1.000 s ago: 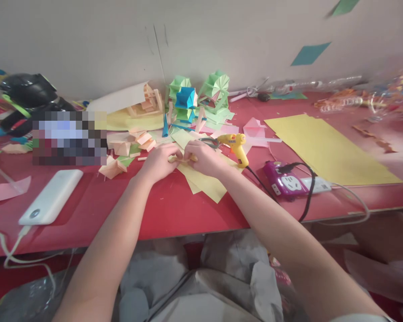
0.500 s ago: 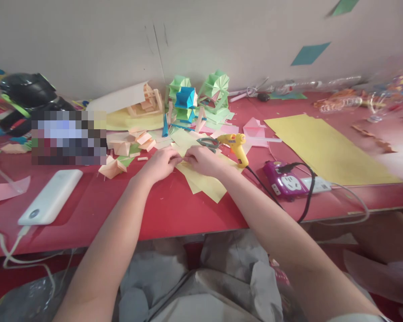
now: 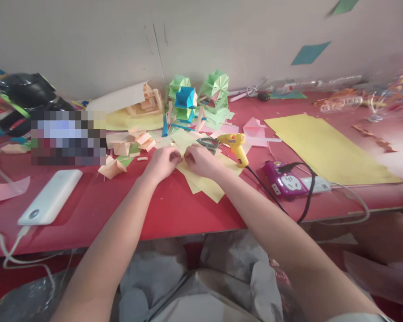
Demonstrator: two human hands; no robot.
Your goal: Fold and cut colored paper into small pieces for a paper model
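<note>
My left hand (image 3: 163,162) and my right hand (image 3: 200,159) meet over a pile of pale yellow paper sheets (image 3: 204,181) on the red table (image 3: 174,205). Both hands pinch a small yellow paper piece (image 3: 181,157) between their fingertips; most of it is hidden by the fingers. Scissors (image 3: 208,142) lie just behind my right hand. A yellow glue gun (image 3: 236,146) rests right of them, its black cord running toward the table's front edge.
Folded green and blue paper models (image 3: 196,96) and peach paper scraps (image 3: 127,145) sit behind the hands. A purple power strip (image 3: 285,182) and a large yellow sheet (image 3: 325,147) lie to the right. A white power bank (image 3: 52,196) lies at the left.
Both hands have drawn closer together and shifted slightly toward the wall, still working the small yellow piece. Nothing else has moved.
</note>
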